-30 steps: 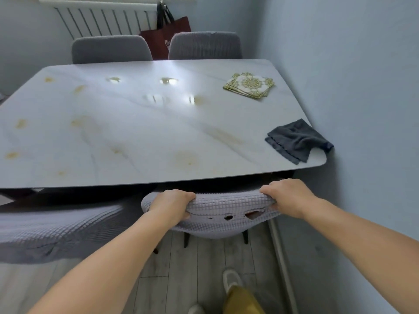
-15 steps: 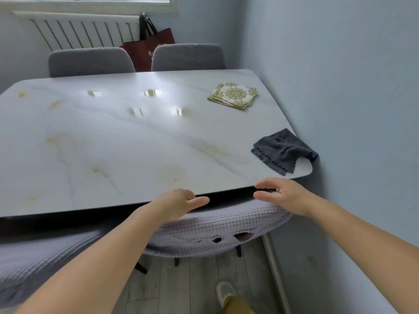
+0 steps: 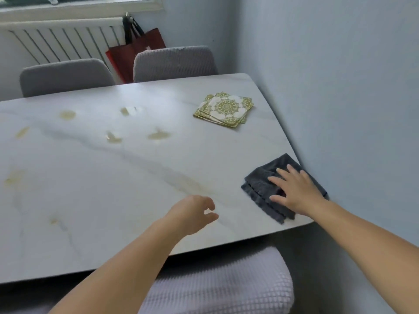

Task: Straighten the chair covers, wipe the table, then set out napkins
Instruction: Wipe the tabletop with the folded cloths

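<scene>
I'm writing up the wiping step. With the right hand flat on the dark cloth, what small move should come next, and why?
Probably slide the dark cloth leftward under the right hand, toward the yellowish stains. The hand already lies flat on the cloth at the table's right edge, the stains are unwiped, and the left hand holds nothing above the tabletop.

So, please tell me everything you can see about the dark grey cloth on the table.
The dark grey cloth looks like soft, ribbed microfibre with a scalloped edge. It lies folded and rumpled at the near right corner of the table, close to the wall. The right hand rests on it with fingers spread flat.
</scene>
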Demonstrator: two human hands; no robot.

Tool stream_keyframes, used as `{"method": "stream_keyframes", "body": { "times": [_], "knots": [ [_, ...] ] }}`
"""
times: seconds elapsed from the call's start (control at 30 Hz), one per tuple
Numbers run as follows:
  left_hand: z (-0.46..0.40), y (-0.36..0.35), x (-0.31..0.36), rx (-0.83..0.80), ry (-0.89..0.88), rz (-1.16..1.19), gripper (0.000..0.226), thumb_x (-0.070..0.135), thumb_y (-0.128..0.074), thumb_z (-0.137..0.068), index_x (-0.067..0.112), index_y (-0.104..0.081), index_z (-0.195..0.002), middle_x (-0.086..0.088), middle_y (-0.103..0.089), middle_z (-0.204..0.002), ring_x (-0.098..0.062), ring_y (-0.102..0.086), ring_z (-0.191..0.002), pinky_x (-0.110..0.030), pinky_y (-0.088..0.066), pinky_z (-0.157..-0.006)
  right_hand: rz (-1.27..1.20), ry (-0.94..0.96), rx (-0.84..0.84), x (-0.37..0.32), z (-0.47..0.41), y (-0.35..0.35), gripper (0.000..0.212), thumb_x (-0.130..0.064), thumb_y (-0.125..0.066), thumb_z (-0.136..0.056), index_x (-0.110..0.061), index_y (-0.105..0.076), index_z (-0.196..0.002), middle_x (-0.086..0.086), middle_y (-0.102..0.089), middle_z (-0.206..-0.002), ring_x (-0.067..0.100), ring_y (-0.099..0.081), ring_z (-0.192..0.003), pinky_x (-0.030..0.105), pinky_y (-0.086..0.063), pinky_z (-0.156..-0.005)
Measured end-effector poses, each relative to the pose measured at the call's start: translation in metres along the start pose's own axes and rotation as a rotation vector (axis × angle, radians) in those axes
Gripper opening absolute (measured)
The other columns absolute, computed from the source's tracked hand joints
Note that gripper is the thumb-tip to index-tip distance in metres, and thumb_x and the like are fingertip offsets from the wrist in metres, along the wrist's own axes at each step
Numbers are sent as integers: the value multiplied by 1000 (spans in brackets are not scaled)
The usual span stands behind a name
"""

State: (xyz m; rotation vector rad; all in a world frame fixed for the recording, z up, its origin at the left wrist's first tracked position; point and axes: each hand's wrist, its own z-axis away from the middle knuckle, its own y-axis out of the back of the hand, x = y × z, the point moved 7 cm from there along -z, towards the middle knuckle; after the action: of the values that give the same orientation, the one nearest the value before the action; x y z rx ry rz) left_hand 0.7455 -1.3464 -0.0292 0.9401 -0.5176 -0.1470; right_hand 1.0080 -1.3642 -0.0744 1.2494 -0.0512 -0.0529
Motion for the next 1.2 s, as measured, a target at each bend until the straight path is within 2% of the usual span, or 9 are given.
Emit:
{"method": "stream_keyframes", "body": {
  "times": [0.1, 0.23, 0.33, 0.4, 0.53, 0.83, 1.0, 1.1, 1.2],
  "knots": [
    [-31, -4, 31, -30, -76, -33, 36, 41, -49, -94, 23, -55, -125, 1, -55, -129, -19, -51, -117, -35, -42, -98, 13, 58, -146, 9, -14, -21, 77, -71, -40, -82, -45, -6, -146, -5, 9, -159, 24, 17, -144, 50, 6, -115],
    [-72, -19, 67, -50, -184, -75, 45, 37, -51, -93, 20, -45, -134, 0, -41, -142, -22, -39, -130, -38, -36, -104, -19, 88, -138, 13, -33, -34, 79, -80, -31, -77, -54, 5, -142, -8, 18, -157, 23, 23, -142, 55, 9, -113],
    [-98, -34, 88, -38, -264, -150, 65, 41, -52, -92, 16, -26, -145, -3, -15, -157, -20, -9, -145, -39, -16, -117, -12, 56, -117, 10, -51, -36, 76, -83, -16, -73, -56, 15, -138, -7, 24, -156, 27, 27, -141, 60, 12, -109],
    [-117, -44, 89, -59, -240, -174, 81, 51, -48, -90, 15, -7, -150, -3, 4, -159, -19, 8, -145, -43, -2, -118, -18, 19, -100, 5, -70, -33, 75, -83, -5, -71, -56, 21, -135, -6, 26, -155, 29, 27, -140, 62, 13, -107],
    [-151, -40, 72, -25, -150, -170, 95, 63, -44, -86, 16, 9, -149, -1, 16, -158, -15, 19, -143, -46, 9, -115, -32, -19, -63, -4, -111, -19, 72, -81, -5, -74, -56, 17, -137, -5, 25, -155, 32, 26, -140, 65, 11, -106],
    [-198, 3, 23, 84, -51, -160, 98, 66, -49, -81, 20, 4, -150, 4, 10, -159, -11, 11, -144, -48, 9, -114, -42, -18, -83, -35, -181, 2, 70, -80, -13, -80, -54, 14, -140, -3, 25, -155, 34, 26, -140, 67, 10, -106],
    [-180, 1, 24, 132, -36, -207, 97, 67, -57, -75, 19, -14, -148, 3, -2, -159, -14, 2, -146, -51, 9, -113, -104, 104, -134, -44, -156, 2, 78, -79, -29, -79, -52, 7, -142, -2, 21, -157, 31, 23, -142, 64, 10, -109],
    [-166, -2, 26, 194, -54, -310, 75, 60, -56, -79, 20, -32, -138, 2, -23, -152, -18, -15, -142, -52, 5, -114, -153, 263, -194, -45, -128, 3, 87, -57, -60, -77, -49, -5, -145, -3, 14, -158, 28, 17, -144, 59, 6, -112],
    [-149, -3, 30, 255, -87, -398, 35, 35, -50, -90, 19, -44, -119, 0, -43, -130, -23, -35, -126, -51, -1, -114, -197, 289, -239, -28, -102, 5, 89, -26, -68, -76, -46, -15, -145, -6, 5, -159, 18, 8, -146, 46, -1, -116]
  ]
}}
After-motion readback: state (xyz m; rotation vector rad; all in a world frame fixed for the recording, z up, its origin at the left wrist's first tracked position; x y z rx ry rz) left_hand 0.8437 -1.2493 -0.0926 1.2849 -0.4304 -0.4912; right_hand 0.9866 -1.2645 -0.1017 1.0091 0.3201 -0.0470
